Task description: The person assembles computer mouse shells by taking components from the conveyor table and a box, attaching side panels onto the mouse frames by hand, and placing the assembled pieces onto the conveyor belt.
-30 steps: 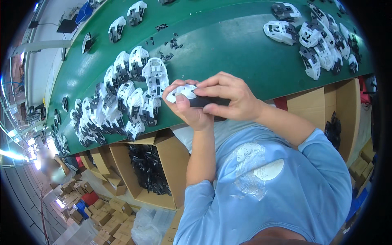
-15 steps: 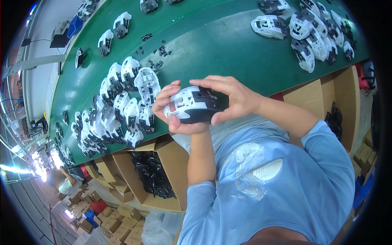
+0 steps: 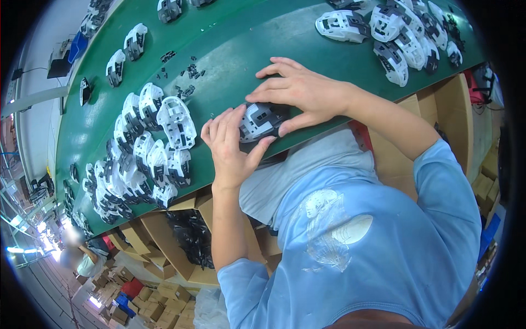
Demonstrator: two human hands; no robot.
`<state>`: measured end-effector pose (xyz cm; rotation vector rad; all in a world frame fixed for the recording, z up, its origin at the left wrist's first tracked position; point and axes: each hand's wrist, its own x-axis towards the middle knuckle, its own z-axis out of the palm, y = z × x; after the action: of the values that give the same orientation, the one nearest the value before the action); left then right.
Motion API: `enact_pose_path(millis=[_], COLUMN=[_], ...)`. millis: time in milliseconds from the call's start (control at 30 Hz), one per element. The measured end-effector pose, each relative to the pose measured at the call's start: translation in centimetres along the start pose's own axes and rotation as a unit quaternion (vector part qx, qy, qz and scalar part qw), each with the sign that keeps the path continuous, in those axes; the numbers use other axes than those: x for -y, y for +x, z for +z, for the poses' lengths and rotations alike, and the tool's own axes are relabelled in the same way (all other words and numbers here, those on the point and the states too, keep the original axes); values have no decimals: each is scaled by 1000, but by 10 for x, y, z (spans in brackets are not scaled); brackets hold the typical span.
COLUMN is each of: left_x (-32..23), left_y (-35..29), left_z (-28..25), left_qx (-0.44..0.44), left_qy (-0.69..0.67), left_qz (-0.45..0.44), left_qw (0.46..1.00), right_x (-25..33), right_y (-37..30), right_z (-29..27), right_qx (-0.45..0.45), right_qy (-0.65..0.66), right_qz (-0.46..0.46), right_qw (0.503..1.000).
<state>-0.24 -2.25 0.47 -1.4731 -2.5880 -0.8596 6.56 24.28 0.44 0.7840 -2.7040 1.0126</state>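
While I look down in the head view: my left hand grips the left end of a slotted grey-and-white plastic shell between fingers and thumb; my right hand spans its right end, fingers spread, though whether it grips I cannot tell.
Shell's place: over the green table, near its front edge; resting or lifted, I cannot tell.
Step in hand: positioning the shell two-handed, I judge.
Next move: probably calls for steadying both ends evenly.
Since half a second ago: the shell has gone farther from my body, a greyer face is showing, and my right fingers have spread wider.
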Motion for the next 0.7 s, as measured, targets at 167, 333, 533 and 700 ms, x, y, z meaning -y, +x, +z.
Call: enact_pose_path(millis=[167,333,533,700], left_x=[2,-1,0,0], left_y=[-1,5,10,7], left_z=[0,5,-2,-9], left_qx=[-24,-34,-10,-18], left_qy=[-20,-36,-41,-1], left_qz=[5,3,-13,-28], left_qw=[1000,999,999,999], right_x=[3,-1,-13,-15], right_y=[-2,-1,8,12], right_z=[13,9,3,1], right_qx=[5,-5,6,4], right_qy=[-67,-54,-10,-41], right_qz=[2,0,-33,-65], right_qw=[998,999,999,997])
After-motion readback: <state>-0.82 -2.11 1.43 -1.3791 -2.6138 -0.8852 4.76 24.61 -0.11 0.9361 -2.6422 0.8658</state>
